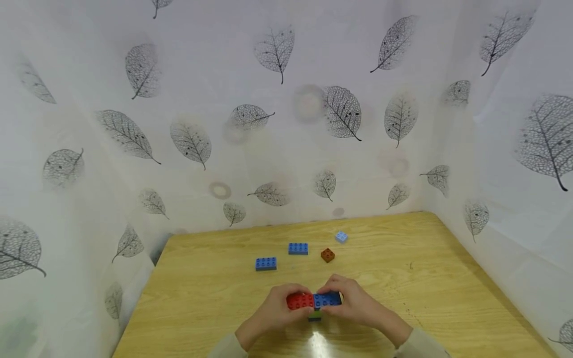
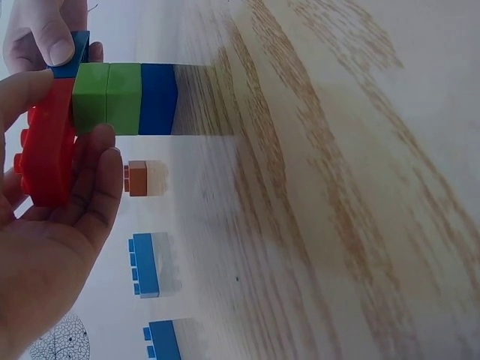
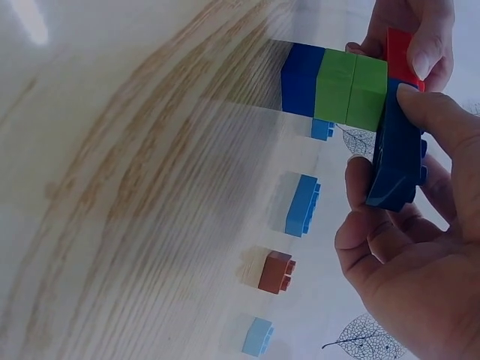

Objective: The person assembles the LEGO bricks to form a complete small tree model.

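My left hand [image 1: 283, 306] grips a red brick [image 1: 300, 301] with curved underside, thumb on the near side and fingers on the far side. Opposite it, my right hand [image 1: 351, 302] holds a dark blue brick [image 1: 328, 300] the same way. The two bricks meet end to end on top of a short column. In the left wrist view that column has two green bricks [image 2: 107, 97] above a blue brick [image 2: 158, 99], which stands on the table. Studs show on top of both held bricks.
Beyond the hands lie two blue bricks, one left [image 1: 266, 264] and one farther back [image 1: 298, 248]. A brown brick [image 1: 328, 255] and a light blue brick [image 1: 341, 236] sit to their right. A leaf-print curtain [image 1: 277, 149] surrounds the wooden table [image 1: 201, 298].
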The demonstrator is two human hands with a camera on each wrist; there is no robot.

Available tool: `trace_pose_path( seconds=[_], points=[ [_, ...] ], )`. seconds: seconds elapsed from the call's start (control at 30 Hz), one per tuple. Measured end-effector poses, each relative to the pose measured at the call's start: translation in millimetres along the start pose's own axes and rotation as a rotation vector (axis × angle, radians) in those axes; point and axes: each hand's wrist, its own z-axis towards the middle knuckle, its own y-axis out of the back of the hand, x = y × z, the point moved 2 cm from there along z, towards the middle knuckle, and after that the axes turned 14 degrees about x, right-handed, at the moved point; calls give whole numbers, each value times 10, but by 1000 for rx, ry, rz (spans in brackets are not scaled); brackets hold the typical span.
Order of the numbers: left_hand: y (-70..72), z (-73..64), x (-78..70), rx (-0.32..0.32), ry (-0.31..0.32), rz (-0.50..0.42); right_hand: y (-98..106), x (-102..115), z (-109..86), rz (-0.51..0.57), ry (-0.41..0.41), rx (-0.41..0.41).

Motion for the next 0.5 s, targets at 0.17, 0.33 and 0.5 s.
trace_pose_path(
  seconds=[0.17,0.33,0.5],
  points=[
    [35,-7,12,-19,-22,-35,-3,-11,-9,-4,-6,-3],
    [205,-23,111,-112,-38,-85,2,1,-11,6,-12,-4],
    [429,-70,315,-262,-21,-55,9,10,-9,15,-25,7]
  ],
)
